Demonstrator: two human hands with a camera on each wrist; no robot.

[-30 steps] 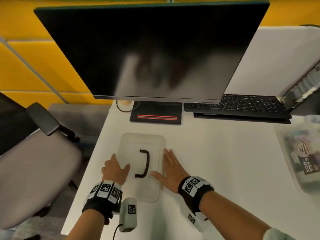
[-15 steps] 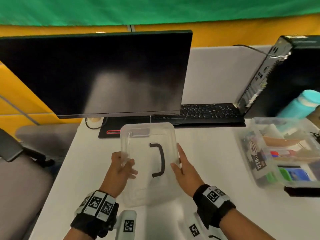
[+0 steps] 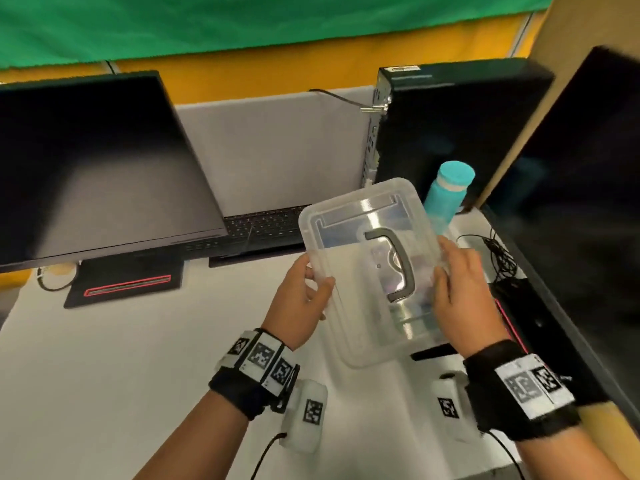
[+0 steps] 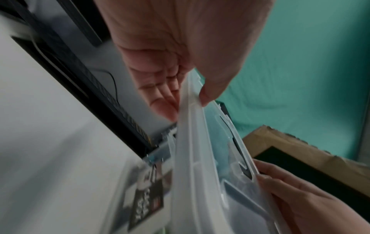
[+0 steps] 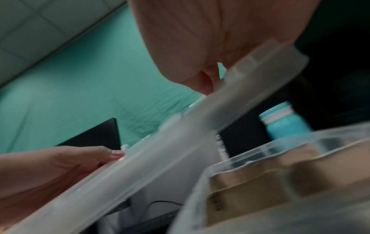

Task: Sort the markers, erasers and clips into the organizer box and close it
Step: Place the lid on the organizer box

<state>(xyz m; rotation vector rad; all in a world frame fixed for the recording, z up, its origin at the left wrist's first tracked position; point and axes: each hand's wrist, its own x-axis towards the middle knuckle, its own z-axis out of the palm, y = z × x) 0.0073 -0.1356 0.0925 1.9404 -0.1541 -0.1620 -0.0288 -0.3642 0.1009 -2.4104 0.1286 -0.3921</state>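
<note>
A clear plastic lid (image 3: 360,271) with a dark grey handle (image 3: 398,261) hangs tilted above the desk at centre right. My left hand (image 3: 304,299) pinches its left edge, thumb on top and fingers underneath, as the left wrist view shows at the lid (image 4: 192,142). My right hand (image 3: 457,292) grips the right edge. The organizer box (image 5: 280,182) lies under the lid, its clear rim and brownish contents visible in the right wrist view; from the head view it is mostly hidden behind the lid (image 5: 180,142).
A dark monitor (image 3: 97,168) stands at the left with a keyboard (image 3: 263,226) behind the lid. A black computer tower (image 3: 450,133) and a teal bottle (image 3: 446,192) stand at the back right. A second dark screen (image 3: 581,220) and cables (image 3: 498,258) border the right.
Both hands lifted the lid from the desk at the left and carried it to the right, over the organizer box. The head view swung right with them.
</note>
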